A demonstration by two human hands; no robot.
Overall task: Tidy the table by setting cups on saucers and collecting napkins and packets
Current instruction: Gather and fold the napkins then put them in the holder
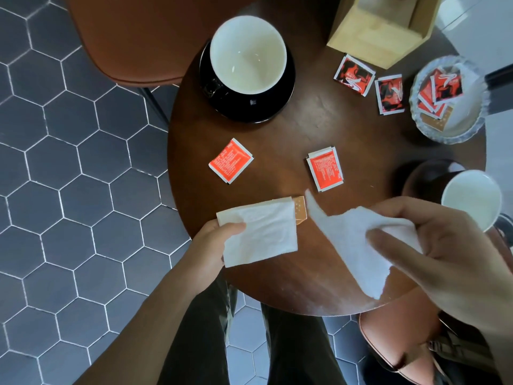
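Our left hand (pixel 219 234) grip pinches a folded napkin (pixel 261 232); just beside it, our right hand (pixel 433 240) grip holds another napkin (pixel 358 245), gathering both off the counter (pixel 291 129).

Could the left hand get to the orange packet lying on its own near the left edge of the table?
Probably yes, but not freely: the path from the left hand to the orange packet is bare table, yet the hand already grips a folded napkin, so it lacks free fingers.
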